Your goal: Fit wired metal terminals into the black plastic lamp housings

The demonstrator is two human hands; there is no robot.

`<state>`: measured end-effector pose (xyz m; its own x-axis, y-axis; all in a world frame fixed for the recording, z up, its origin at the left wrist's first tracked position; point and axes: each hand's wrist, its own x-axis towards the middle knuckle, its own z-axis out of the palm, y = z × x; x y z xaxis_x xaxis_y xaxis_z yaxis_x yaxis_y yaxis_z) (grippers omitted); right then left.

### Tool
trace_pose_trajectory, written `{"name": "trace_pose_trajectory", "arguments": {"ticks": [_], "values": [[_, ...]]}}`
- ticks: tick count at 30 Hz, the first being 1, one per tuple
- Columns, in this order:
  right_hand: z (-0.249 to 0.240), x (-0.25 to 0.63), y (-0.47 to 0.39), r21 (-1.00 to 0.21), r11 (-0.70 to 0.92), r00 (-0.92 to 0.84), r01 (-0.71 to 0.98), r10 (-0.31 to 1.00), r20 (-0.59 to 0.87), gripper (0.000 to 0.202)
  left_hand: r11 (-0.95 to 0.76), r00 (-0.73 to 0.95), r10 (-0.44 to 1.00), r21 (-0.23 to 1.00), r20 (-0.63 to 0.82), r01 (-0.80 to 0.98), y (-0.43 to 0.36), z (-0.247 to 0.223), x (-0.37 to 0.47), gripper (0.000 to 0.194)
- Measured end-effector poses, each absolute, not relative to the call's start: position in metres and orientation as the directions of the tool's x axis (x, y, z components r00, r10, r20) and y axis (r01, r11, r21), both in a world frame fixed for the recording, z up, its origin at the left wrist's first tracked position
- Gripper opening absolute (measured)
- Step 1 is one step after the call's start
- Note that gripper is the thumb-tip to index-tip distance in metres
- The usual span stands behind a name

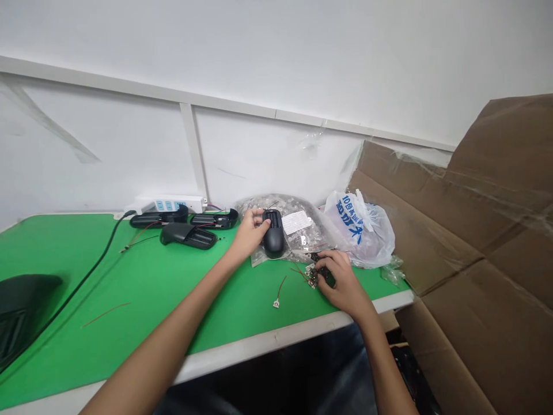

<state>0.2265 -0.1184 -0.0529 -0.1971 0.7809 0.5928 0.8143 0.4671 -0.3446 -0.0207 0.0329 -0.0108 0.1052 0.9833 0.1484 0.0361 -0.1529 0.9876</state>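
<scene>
The left hand [249,231] is closed around a black plastic shell [273,233], fingers curled over its top end and thumb along its near side, holding it over a clear bag of small metal parts [298,222] that lies on the green surface [151,282]. The shell's open side faces up (a slot shows near its top).

The right hand [341,282] rests lower and to the right of the left one, palm down on the surface, its fingers pinched together on a small cluster of wired contacts [311,272]; exactly what sits between the fingertips is too small to tell. Just left of this hand a loose red wire with a metal tab [279,294] lies on the surface.

Beyond the right hand sits a white plastic bag with blue print [360,227], touching the clear bag. Well to the left of the left hand lie three more black shells [185,226] and, behind them, a white power strip [170,203] against the wall. Brown cardboard [484,248] stands to the right of the right hand.
</scene>
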Motion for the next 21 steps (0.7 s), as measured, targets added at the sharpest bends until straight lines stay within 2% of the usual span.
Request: {"name": "trace_pose_trajectory", "arguments": {"ticks": [5, 13, 21], "values": [[-0.050, 0.226, -0.119, -0.331, 0.470, -0.209, 0.818, 0.780, 0.590, 0.011, -0.151, 0.115, 0.983, 0.988, 0.146, 0.035, 0.034, -0.012, -0.022, 0.041], [-0.050, 0.227, -0.120, -0.350, 0.493, -0.236, 0.797, 0.787, 0.571, 0.010, -0.151, 0.102, 0.983, 0.989, 0.150, 0.004, 0.039, -0.020, -0.021, 0.043], [-0.049, 0.228, -0.120, -0.386, 0.543, -0.170, 0.745, 0.715, 0.678, 0.011, -0.170, 0.113, 0.979, 0.985, 0.168, 0.004, 0.036, -0.020, -0.022, 0.037]]}}
